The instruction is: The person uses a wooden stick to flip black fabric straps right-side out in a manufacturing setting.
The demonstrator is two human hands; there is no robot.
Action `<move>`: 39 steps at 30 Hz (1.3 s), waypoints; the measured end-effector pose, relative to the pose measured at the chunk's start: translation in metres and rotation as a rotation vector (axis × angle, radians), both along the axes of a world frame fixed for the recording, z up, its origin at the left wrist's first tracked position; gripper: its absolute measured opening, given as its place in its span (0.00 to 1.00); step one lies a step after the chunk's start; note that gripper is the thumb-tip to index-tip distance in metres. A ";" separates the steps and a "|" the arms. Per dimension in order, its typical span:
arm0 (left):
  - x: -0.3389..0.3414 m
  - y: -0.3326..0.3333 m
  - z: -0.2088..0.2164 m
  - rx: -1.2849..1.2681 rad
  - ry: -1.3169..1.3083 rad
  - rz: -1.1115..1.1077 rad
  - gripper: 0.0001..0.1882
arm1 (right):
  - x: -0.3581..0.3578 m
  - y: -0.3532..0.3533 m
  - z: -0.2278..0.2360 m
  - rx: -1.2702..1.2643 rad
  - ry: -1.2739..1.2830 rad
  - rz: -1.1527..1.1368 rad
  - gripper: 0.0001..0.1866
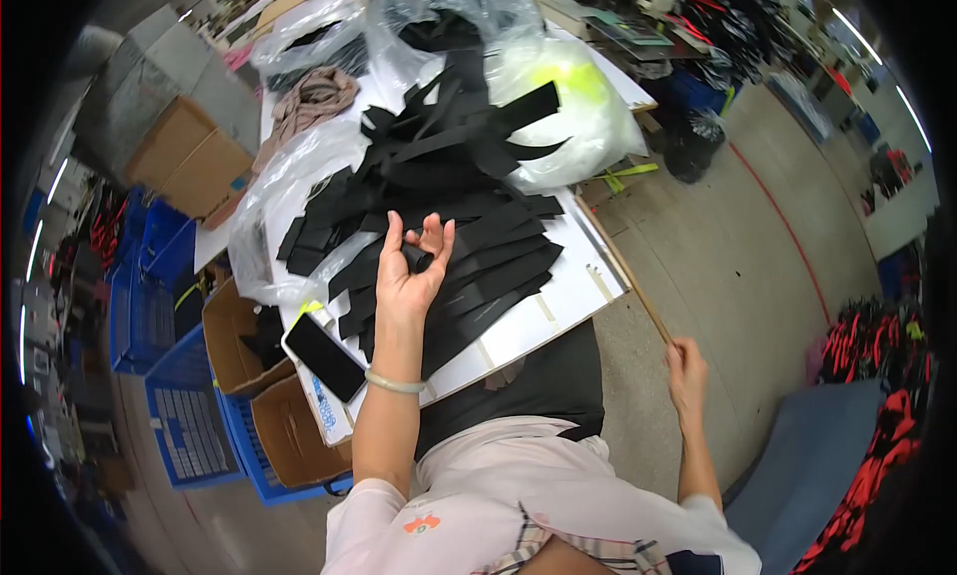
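My left hand (411,266) is palm up above a heap of black fabric strips (478,241) on the white table. Its fingers are apart and slightly curled. Black shows between them, but whether a strip rests in the palm I cannot make out. A pale bangle (394,383) circles that wrist. Down at the right, beyond the table corner, my right hand (686,374) is closed around the near end of a thin wooden stick (638,288). The stick slants up along the table's right edge. A phone (325,356) with a dark screen lies left of my left forearm.
Clear plastic bags (289,206) lie around the strips, and one bag (573,127) holds white and bright yellow material. Cardboard boxes (289,431) and blue crates (184,416) stand left of the table. At the right are a grey panel (812,475) and red-and-black goods (862,356).
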State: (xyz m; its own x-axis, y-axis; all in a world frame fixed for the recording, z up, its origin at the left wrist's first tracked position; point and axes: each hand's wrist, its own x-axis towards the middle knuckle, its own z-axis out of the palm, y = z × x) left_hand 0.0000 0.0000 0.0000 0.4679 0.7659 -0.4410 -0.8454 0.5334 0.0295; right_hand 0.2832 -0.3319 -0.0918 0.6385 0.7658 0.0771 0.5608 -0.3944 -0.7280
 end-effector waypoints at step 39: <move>-0.052 -0.020 0.103 0.705 0.294 0.062 0.25 | -0.116 0.086 0.148 0.280 0.165 0.554 0.15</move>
